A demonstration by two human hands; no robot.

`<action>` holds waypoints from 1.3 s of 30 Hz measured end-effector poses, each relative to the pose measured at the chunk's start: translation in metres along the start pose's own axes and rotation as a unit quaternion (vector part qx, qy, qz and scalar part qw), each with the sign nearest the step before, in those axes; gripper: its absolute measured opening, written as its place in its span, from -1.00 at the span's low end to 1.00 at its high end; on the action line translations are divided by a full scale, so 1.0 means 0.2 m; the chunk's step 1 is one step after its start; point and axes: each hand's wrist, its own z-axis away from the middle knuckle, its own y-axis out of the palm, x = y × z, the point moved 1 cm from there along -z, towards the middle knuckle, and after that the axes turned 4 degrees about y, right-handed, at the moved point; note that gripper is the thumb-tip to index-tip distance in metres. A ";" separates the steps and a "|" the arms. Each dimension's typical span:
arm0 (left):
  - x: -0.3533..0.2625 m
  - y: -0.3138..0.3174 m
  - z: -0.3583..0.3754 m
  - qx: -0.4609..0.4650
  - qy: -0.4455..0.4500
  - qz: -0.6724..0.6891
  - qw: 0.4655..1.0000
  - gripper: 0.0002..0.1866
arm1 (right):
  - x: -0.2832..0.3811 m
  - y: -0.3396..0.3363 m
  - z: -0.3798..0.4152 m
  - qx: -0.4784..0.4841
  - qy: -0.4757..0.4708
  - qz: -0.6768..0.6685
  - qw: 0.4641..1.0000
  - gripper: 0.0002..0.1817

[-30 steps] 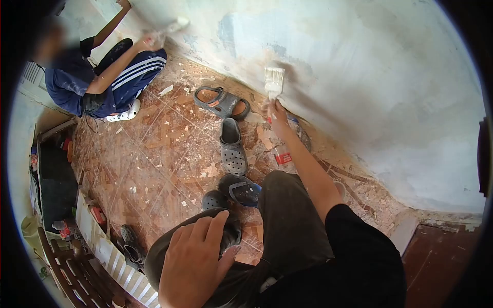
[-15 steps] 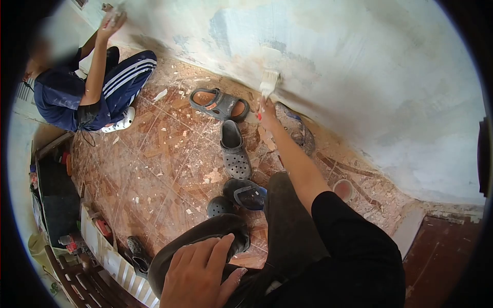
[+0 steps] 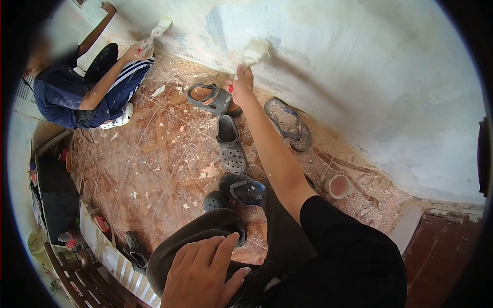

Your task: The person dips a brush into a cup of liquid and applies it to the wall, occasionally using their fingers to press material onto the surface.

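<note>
My right hand [image 3: 242,83] is wrapped round a paintbrush [image 3: 257,51], its pale bristles against the lower part of the patchy white wall [image 3: 339,61]. The brush head is somewhat blurred. A bit of red shows at the fingers. My left hand [image 3: 197,272] lies on my dark-trousered leg, fingers stretched out and holding nothing; whitish specks mark its thumb. Below my right hand are a grey sandal [image 3: 218,102] and a grey clog [image 3: 231,149]. A speckled flip-flop [image 3: 287,123] lies by the wall, right of my forearm.
At the left a co-worker [image 3: 61,97] crouches, holding a white-coated brush [image 3: 160,31] near the wall. A small tub [image 3: 339,187] stands right of my arm. A blue-strapped flip-flop [image 3: 244,190] lies by my knee. Paint flakes litter the tiled floor [image 3: 154,169]. A wooden chair [image 3: 77,277] is lower left.
My right hand and brush have moved left and up along the wall, uncovering the flip-flop. The co-worker's raised hand has shifted, and their brush now shows lower down. My left hand stays put.
</note>
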 end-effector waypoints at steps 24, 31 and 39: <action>-0.05 0.04 -0.02 0.012 -0.021 -0.019 1.000 -0.57 | -0.08 -0.41 -0.14 -0.013 -0.226 0.375 0.899 -0.71; -0.07 0.04 -0.02 0.014 -0.027 -0.012 0.999 -0.56 | -0.33 -0.61 -0.28 -0.079 -0.119 0.362 0.921 -0.67; -0.07 0.04 -0.04 0.020 -0.034 -0.018 0.999 -0.57 | -0.17 -0.37 -0.31 -0.041 -0.177 0.301 0.936 -0.64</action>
